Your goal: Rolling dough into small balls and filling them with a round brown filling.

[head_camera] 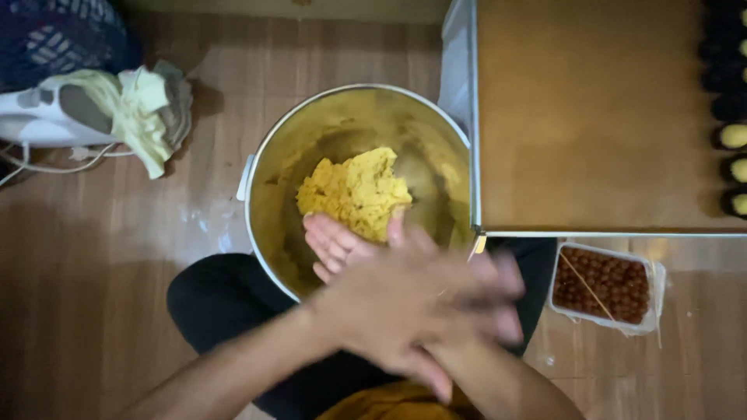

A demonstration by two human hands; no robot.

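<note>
A large metal bowl (pixel 257 167) stands on the wooden floor in front of my crossed legs, with a lump of yellow dough (pixel 358 190) in it. My right hand (pixel 333 245) lies palm up over the bowl's near rim, fingers pointing left and just below the dough. My left hand (pixel 412 307) is laid flat across it, back up and blurred with motion. Whatever lies between the two palms is hidden.
A big tray lined with brown paper (pixel 591 117) sits at the right, with yellow balls in dark cups (pixel 735 136) along its far edge. A plastic box of brown balls (pixel 603 284) lies below it. A white hand mixer (pixel 47 120) and yellow cloth (pixel 144 113) lie at left.
</note>
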